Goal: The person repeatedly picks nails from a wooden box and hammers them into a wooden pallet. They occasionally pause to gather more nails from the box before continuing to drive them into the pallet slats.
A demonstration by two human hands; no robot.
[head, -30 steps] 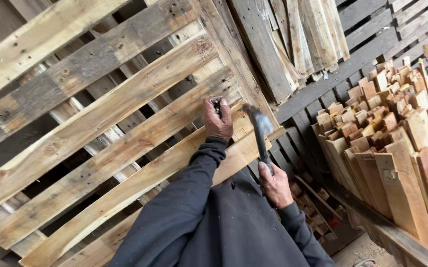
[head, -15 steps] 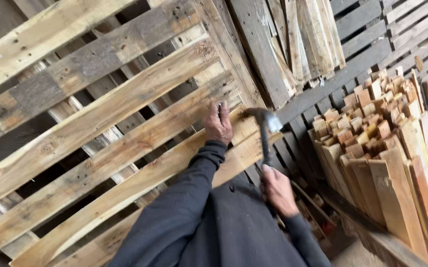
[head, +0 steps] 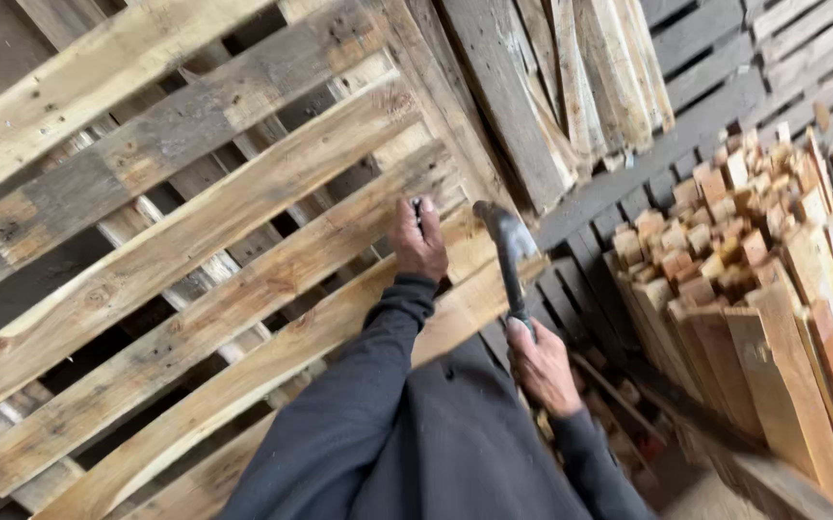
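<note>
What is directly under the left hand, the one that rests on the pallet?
The left hand rests on a pale board of the slatted pallet, pinching a small dark thing, probably a nail. Its tip and the wood under the palm are covered.

A bundle of short reddish-brown cut wooden slats, standing on end with their sawn tips up, fills the view from three to five o'clock. At twelve to one o'clock a stack of long weathered grey-tan wooden boards leans at a slant. Behind both, from one to three o'clock, runs a dark grey slatted pallet wall, its boards laid in parallel with narrow gaps. At five o'clock, low by the slat bundle, lies a bare patch of dusty pale ground, partly hidden and too blurred to tell more.
</note>
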